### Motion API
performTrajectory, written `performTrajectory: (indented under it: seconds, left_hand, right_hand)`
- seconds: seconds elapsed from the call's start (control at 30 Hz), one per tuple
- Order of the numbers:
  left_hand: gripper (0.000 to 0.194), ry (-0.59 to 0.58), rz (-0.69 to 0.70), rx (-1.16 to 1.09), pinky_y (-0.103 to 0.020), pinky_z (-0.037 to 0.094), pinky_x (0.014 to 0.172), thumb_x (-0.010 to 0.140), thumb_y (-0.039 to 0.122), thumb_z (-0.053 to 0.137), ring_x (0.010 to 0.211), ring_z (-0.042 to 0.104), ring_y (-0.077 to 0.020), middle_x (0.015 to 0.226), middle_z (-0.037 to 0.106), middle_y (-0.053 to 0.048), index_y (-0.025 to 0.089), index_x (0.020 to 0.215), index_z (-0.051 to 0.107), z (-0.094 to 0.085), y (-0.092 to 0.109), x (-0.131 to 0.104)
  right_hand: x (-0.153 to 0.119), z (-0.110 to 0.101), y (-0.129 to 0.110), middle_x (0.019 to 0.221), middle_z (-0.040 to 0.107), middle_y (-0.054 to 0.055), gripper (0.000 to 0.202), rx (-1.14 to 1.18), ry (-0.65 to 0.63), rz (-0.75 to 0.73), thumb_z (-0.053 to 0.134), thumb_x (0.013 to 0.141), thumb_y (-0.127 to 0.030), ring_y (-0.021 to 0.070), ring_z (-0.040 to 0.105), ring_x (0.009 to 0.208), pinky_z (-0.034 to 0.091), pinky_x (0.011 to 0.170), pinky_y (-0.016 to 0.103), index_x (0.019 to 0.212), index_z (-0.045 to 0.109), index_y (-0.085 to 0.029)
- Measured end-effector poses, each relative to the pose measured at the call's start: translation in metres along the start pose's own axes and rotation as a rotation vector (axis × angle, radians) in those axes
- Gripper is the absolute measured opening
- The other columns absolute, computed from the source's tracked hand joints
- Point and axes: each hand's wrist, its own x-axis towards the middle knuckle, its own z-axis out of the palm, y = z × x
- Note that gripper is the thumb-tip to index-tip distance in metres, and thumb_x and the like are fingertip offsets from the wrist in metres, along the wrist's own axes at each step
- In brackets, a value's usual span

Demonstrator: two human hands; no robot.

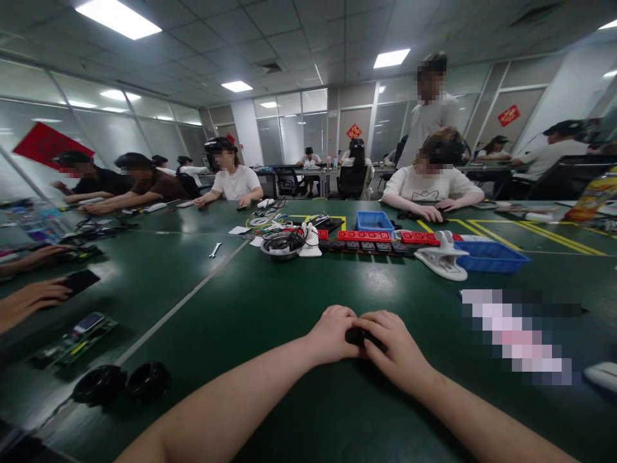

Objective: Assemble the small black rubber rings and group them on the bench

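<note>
My left hand [335,334] and my right hand [393,344] meet low in the middle of the view, just over the green table [270,308]. Between them is a small black object [357,335], partly covered by my fingers; its kind cannot be made out. The fingers of both hands curl round it, left hand on its left side and right hand on its right. The fingertips of the two hands nearly touch at the top.
Beyond my hands stand a metal bowl [281,247], red power strips [364,235], a white clamp [444,257] and a blue tray [491,256]. A circuit board [87,334] and black coils [147,379] lie left. At far left, another person's hand holds a phone [80,281].
</note>
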Motion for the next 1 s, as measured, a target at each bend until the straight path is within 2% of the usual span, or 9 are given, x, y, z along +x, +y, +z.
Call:
performTrajectory:
  seconds: [0.07, 0.17, 0.27, 0.4, 0.5, 0.6, 0.7, 0.83, 1.0]
  left_hand:
    - [0.035, -0.044, 0.075, -0.02, -0.034, 0.035, 0.088, 0.063, 0.043, 0.067, 0.096, 0.047, -0.0203, 0.098, 0.053, -0.002, 0.022, 0.09, 0.06, -0.003, -0.005, 0.001]
    - [0.027, -0.112, 0.178, -0.031, -0.034, 0.034, 0.088, 0.062, 0.038, 0.069, 0.097, 0.047, -0.0201, 0.101, 0.052, 0.0, 0.023, 0.083, 0.061, -0.004, -0.01, 0.002]
    - [0.017, -0.154, 0.238, -0.043, -0.036, 0.031, 0.091, 0.063, 0.033, 0.069, 0.098, 0.047, -0.0197, 0.1, 0.054, 0.002, 0.022, 0.073, 0.06, -0.004, -0.011, 0.003]
    - [0.02, -0.163, 0.218, -0.044, -0.038, 0.028, 0.094, 0.062, 0.033, 0.069, 0.1, 0.048, -0.0207, 0.1, 0.055, 0.0, 0.022, 0.076, 0.06, -0.004, -0.009, 0.002]
    - [0.043, -0.149, 0.174, -0.05, -0.04, 0.026, 0.097, 0.061, 0.037, 0.069, 0.103, 0.047, -0.0222, 0.107, 0.054, -0.003, 0.023, 0.1, 0.056, -0.008, -0.004, -0.002]
    - [0.072, -0.101, 0.138, -0.084, -0.047, 0.018, 0.102, 0.058, 0.045, 0.069, 0.109, 0.043, -0.0241, 0.117, 0.048, -0.007, 0.021, 0.119, 0.041, -0.01, 0.005, -0.006]
    - [0.079, -0.039, 0.073, -0.092, -0.052, 0.012, 0.103, 0.054, 0.052, 0.068, 0.108, 0.044, -0.0241, 0.114, 0.049, -0.007, 0.02, 0.12, 0.038, -0.007, 0.014, -0.01]
    - [0.068, 0.051, -0.044, -0.028, -0.05, 0.013, 0.104, 0.052, 0.056, 0.068, 0.098, 0.049, -0.023, 0.098, 0.056, -0.004, 0.018, 0.105, 0.048, 0.003, 0.025, -0.012]
    - [0.04, 0.044, -0.083, 0.046, -0.044, 0.022, 0.101, 0.06, 0.046, 0.065, 0.086, 0.053, -0.0195, 0.081, 0.058, 0.0, 0.019, 0.086, 0.053, 0.007, 0.028, -0.011]
  right_hand:
    - [0.0, -0.003, -0.004, 0.093, 0.061, 0.005, 0.029, 0.067, 0.002, -0.085, 0.041, 0.07, -0.011, 0.0195, 0.054, 0.088, 0.038, 0.084, 0.042, 0.089, 0.059, -0.021]
    - [0.0, -0.005, -0.013, 0.073, 0.061, 0.0, 0.024, 0.15, -0.005, -0.192, 0.035, 0.068, -0.008, 0.0152, 0.057, 0.078, 0.03, 0.094, 0.044, 0.063, 0.055, -0.021]
    - [-0.001, -0.007, -0.022, 0.058, 0.055, -0.003, 0.025, 0.165, -0.062, -0.22, 0.032, 0.07, -0.01, 0.0129, 0.056, 0.067, 0.027, 0.098, 0.044, 0.056, 0.05, -0.021]
    - [-0.005, -0.008, -0.024, 0.065, 0.059, -0.002, 0.025, 0.111, -0.102, -0.209, 0.033, 0.072, -0.012, 0.016, 0.057, 0.081, 0.021, 0.102, 0.046, 0.063, 0.054, -0.023]
    - [-0.006, -0.006, -0.018, 0.092, 0.062, 0.003, 0.023, 0.012, -0.086, -0.18, 0.04, 0.076, -0.018, 0.0205, 0.051, 0.1, 0.02, 0.101, 0.049, 0.091, 0.057, -0.022]
    - [-0.007, -0.001, -0.009, 0.108, 0.054, 0.011, 0.035, -0.094, -0.025, -0.047, 0.049, 0.078, -0.034, 0.0248, 0.048, 0.102, 0.03, 0.094, 0.048, 0.108, 0.049, -0.018]
    - [-0.008, 0.003, -0.003, 0.104, 0.053, 0.013, 0.039, -0.16, 0.024, 0.094, 0.051, 0.077, -0.043, 0.0264, 0.048, 0.096, 0.038, 0.083, 0.044, 0.105, 0.049, -0.015]
    - [-0.006, 0.006, -0.003, 0.088, 0.053, 0.009, 0.032, -0.196, 0.036, 0.166, 0.051, 0.077, -0.044, 0.0231, 0.049, 0.081, 0.04, 0.072, 0.04, 0.09, 0.05, -0.015]
    - [-0.004, 0.005, -0.006, 0.079, 0.052, 0.005, 0.024, -0.217, 0.015, 0.183, 0.056, 0.074, -0.039, 0.0207, 0.048, 0.073, 0.039, 0.067, 0.037, 0.082, 0.049, -0.017]
